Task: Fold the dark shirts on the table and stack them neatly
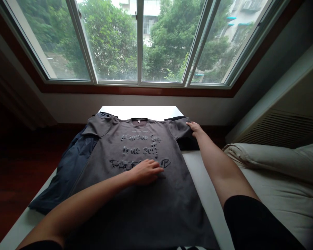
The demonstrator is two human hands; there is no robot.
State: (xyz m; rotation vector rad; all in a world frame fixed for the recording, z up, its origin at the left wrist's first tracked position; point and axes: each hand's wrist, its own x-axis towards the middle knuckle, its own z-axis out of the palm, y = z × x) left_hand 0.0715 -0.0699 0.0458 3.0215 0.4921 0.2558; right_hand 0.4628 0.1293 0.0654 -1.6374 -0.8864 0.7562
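A grey short-sleeved T-shirt (pixel 156 205) lies spread out, front up, with its collar toward the window and dark raised lettering across the chest. On the lower lettering rests my left hand (pixel 146 172), flat with its fingers stretched out, covering some of the letters. At the far right, my right hand (pixel 195 128) pinches the outer edge of the T-shirt's sleeve (pixel 181 127). Beneath the T-shirt a dark blue garment (pixel 72 168) sticks out on the left, and black cloth (pixel 189 144) shows under the right sleeve.
The clothes lie on a white table (pixel 139 111) standing near a wall and a wide window (pixel 139 41). To the right are pale bedding (pixel 281 187) and a slatted beige panel (pixel 271 128). Reddish-brown floor (pixel 13 177) and a curtain (pixel 18 90) are at the left.
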